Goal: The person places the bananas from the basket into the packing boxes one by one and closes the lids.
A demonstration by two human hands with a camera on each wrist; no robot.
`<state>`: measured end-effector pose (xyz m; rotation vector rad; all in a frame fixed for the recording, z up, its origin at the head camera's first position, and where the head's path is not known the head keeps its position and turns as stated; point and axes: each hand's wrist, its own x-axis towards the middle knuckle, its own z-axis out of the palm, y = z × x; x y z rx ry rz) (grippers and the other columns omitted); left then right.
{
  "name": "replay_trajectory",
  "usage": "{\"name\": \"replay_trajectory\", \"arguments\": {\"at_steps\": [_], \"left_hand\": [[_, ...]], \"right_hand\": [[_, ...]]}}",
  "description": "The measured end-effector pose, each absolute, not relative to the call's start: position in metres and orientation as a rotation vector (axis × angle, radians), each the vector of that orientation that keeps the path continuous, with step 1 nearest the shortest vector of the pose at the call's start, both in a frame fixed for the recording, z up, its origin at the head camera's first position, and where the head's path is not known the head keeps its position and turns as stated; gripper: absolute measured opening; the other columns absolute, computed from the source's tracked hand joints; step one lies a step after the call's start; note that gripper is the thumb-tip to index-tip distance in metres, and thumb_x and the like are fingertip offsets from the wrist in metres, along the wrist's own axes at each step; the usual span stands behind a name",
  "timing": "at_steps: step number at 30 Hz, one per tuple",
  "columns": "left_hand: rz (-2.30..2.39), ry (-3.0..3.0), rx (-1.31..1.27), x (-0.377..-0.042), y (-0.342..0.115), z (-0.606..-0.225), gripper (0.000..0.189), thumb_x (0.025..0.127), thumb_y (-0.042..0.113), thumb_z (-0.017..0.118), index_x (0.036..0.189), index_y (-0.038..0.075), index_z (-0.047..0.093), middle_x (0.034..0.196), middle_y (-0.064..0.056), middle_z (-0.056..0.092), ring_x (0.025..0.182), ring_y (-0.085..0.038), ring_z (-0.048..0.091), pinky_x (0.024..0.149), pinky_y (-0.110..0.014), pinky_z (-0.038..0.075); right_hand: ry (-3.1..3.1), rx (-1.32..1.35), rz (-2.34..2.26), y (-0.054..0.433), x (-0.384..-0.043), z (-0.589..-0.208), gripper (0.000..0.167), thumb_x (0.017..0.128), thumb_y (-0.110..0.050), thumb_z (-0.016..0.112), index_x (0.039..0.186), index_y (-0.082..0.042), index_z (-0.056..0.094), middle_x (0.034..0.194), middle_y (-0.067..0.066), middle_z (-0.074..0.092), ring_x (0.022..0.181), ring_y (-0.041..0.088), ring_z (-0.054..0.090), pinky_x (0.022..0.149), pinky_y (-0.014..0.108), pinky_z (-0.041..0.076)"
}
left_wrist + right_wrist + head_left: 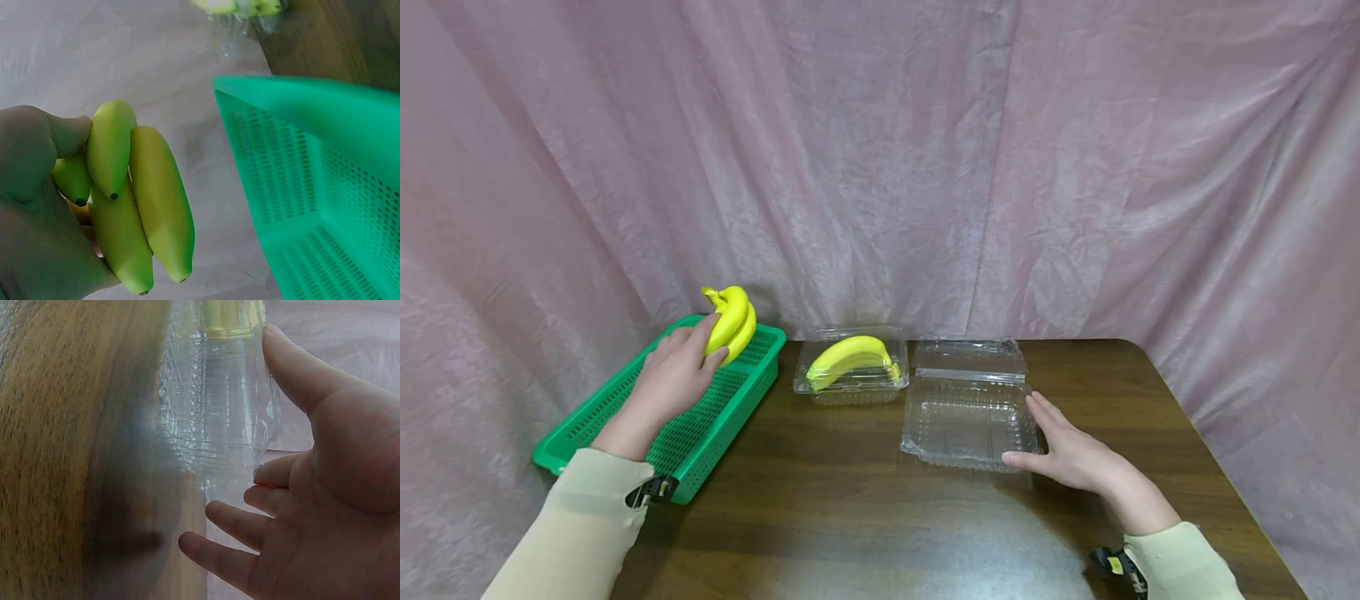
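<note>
A bunch of yellow bananas [730,323] is in my left hand [673,367], held above the far end of a green basket [752,417]. The left wrist view shows several bananas [156,200] of that bunch, with the thumb and fingers curled round them. My right hand [1078,454] rests at the right edge of a clear plastic container [970,417] whose lid [970,358] lies folded back. Seen from the right wrist, the thumb touches the container's rim [259,394] and the fingers are spread. No fruit lies in this container.
Left of that container stands a second clear container [850,396], its lid down over a banana [853,358]. Both sit on a brown wooden table [835,517]. A pink curtain [880,167] hangs right behind the table's back edge.
</note>
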<state>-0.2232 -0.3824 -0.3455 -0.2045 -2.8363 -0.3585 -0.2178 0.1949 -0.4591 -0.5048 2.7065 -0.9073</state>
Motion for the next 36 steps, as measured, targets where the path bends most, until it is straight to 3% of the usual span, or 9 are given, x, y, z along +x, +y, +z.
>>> {"name": "replay_trajectory", "arguments": {"at_steps": [21, 36], "left_hand": [[-0.392, -2.692, -0.263, -0.215, -0.327, -0.338, 0.065, 0.112, 0.019, 0.067, 0.169, 0.002, 0.039, 0.136, -0.035, 0.061, 0.119, -0.057, 0.056, 0.091, -0.073, 0.045], [-0.428, -2.655, -0.322, -0.208, -0.296, -0.351, 0.065, 0.111, 0.016, 0.069, 0.168, 0.002, 0.042, 0.140, -0.033, 0.060, 0.119, -0.055, 0.057, 0.097, -0.071, 0.045]], "right_hand": [[2.700, -0.500, -0.918, 0.197, -0.218, -0.458, 0.118, 0.099, -0.059, 0.078, 0.174, 0.006, 0.012, 0.181, 0.028, 0.005, 0.158, 0.059, 0.026, 0.117, 0.078, 0.033], [2.687, -0.489, -0.913, 0.195, -0.218, -0.458, 0.119, 0.100, -0.059, 0.077, 0.175, 0.004, 0.010, 0.182, 0.027, 0.004, 0.157, 0.060, 0.028, 0.115, 0.079, 0.035]]}}
